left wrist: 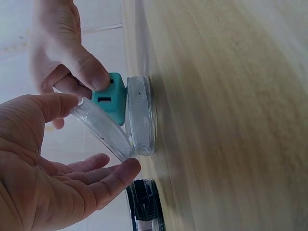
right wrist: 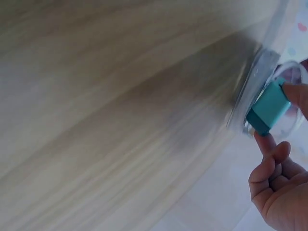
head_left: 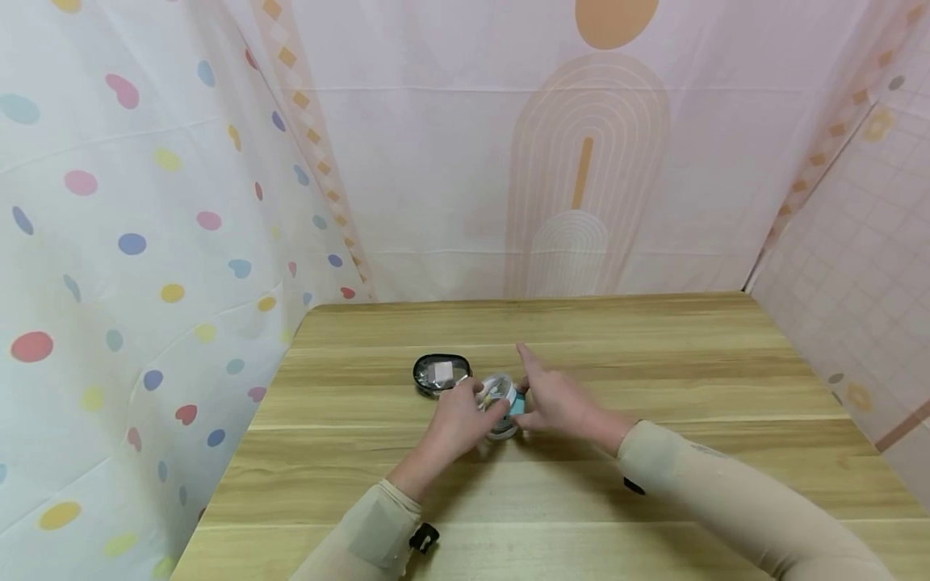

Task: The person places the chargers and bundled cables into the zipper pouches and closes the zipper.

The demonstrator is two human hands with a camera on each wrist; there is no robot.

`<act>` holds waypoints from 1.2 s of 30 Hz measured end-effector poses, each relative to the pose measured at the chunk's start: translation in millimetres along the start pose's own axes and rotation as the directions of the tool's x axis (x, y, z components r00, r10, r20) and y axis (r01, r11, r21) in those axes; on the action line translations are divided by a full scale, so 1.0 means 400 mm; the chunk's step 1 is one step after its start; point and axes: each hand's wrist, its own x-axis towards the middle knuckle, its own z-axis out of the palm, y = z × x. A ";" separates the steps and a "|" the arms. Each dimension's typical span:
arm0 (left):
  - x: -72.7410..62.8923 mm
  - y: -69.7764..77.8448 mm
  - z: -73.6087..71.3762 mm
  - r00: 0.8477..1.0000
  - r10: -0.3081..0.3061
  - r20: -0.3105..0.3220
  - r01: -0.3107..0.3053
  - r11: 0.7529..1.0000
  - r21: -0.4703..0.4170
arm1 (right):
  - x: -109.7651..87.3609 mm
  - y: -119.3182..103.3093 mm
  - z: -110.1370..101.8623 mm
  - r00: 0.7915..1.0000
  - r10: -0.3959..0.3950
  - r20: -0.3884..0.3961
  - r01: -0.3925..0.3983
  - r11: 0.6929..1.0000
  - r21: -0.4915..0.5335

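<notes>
My left hand holds the raised lid of a small clear case, thumb at one end and fingertips at the other. The case's base sits on the table with its lid tilted up. My right hand pinches a teal block between thumb and fingers. Two dark slots show on the block's face in the left wrist view. It is at the open side of the case, right beside the base. Inside the case, the contents are mostly hidden by the hands.
Just behind my left hand lies a second clear case with a black rim and small items inside. Both stand on a wood-grain table. Patterned curtains hang behind and at both sides of the table.
</notes>
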 end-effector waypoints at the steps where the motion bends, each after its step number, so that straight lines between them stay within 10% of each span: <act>1: 0.002 -0.003 0.000 1.000 0.006 -0.004 -0.006 1.000 -0.003 | 0.002 -0.003 0.006 1.000 -0.008 -0.007 0.008 1.000 -0.003; 12: 0.090 -0.145 0.085 0.996 0.079 -0.052 -0.079 0.997 -0.002 | 0.022 -0.023 0.057 0.991 0.088 -0.104 -0.098 0.990 -0.098; 23: 0.010 -0.011 0.002 0.999 0.036 -0.010 -0.036 0.999 -0.012 | 0.032 -0.017 0.085 0.978 0.123 -0.168 -0.141 0.985 -0.103; 36: 0.003 -0.010 0.000 1.000 0.017 0.025 -0.017 1.000 0.016 | 0.016 -0.002 0.068 0.987 0.114 -0.115 -0.120 0.992 -0.047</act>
